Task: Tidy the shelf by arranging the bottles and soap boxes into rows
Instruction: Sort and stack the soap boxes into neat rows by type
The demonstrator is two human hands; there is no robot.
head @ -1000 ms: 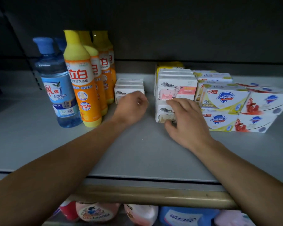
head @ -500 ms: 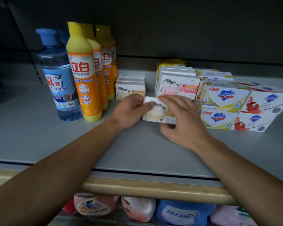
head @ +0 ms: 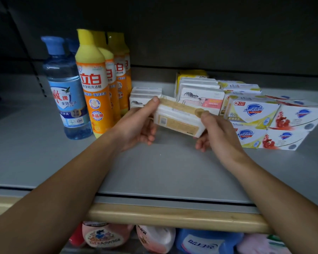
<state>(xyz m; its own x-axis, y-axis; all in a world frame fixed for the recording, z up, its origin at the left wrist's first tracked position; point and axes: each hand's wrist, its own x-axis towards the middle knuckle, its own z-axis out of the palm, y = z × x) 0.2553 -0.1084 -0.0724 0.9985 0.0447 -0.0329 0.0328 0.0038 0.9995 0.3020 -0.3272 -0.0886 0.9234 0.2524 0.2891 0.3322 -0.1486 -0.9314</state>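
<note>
Your held soap box (head: 178, 118) is motion-blurred, its print unreadable. At 12 o'clock, the yellow box (head: 190, 74) hides behind the stack; at 6 o'clock, lower-shelf bottles (head: 200, 241) are cut off.

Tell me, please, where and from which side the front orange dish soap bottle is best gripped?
Judging by its shape, grip the front orange dish soap bottle round its labelled body, coming from the front. It stands upright; a blue bottle flanks its left and more orange bottles stand behind, so only the front face is free.
</note>
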